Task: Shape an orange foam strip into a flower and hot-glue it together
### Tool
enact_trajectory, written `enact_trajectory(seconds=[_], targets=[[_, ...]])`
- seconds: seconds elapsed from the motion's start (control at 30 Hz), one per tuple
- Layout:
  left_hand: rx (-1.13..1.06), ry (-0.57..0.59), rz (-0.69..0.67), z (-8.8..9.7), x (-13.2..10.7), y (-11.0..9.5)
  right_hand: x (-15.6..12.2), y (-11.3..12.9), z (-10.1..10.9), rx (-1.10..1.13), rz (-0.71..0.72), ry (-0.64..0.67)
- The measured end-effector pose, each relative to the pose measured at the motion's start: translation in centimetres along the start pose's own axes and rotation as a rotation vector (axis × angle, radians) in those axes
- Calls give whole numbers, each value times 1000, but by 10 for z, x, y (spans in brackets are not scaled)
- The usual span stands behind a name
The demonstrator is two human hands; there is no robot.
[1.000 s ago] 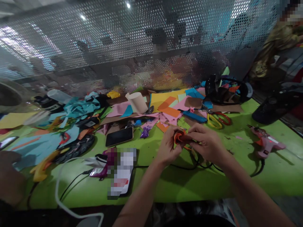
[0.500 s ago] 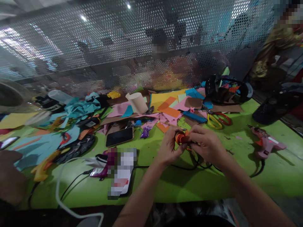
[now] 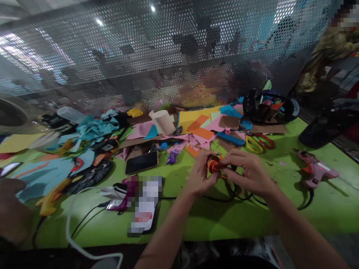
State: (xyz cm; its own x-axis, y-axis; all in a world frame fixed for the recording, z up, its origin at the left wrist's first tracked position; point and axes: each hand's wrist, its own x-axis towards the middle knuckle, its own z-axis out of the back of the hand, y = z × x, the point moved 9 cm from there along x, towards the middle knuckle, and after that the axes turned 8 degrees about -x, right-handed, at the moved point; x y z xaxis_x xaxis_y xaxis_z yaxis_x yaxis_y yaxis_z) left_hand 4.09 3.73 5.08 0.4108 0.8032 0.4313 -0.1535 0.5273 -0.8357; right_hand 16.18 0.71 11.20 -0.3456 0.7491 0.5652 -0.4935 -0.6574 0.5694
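Note:
A coiled strip of orange paper (image 3: 213, 165), wound like a rosette, sits between my two hands above the green table. My left hand (image 3: 202, 173) is closed around its left side, thumb below. The fingertips of my right hand (image 3: 244, 170) are pinched at the coil's right edge, partly hiding it. Behind my hands lie a blue cutter-like tool (image 3: 230, 138) and scissors with yellow and red handles (image 3: 256, 143). A pink glue gun (image 3: 316, 170) rests to the right, its cord on the table.
Paper scraps (image 3: 200, 127) and a cream paper roll (image 3: 163, 122) spread along the back. Left are a dark phone (image 3: 141, 162), a lit phone (image 3: 147, 203), a yellow glue gun (image 3: 52, 198) and another person's hand (image 3: 14, 209). A dark bottle (image 3: 316, 129) stands right.
My right fingers have shifted slightly on the orange coil, and its open spiral now faces me more plainly. My left hand stays almost where it was.

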Motion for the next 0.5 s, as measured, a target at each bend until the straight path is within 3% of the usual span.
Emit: enact_trajectory(seconds=[0.33,0.5], targets=[[11,5,-42,0,-1,-5,-6,-16,9,20,-146,-204],[-31,-14,-57,3,0,-8,-7,-28,11,101,-280,-215]])
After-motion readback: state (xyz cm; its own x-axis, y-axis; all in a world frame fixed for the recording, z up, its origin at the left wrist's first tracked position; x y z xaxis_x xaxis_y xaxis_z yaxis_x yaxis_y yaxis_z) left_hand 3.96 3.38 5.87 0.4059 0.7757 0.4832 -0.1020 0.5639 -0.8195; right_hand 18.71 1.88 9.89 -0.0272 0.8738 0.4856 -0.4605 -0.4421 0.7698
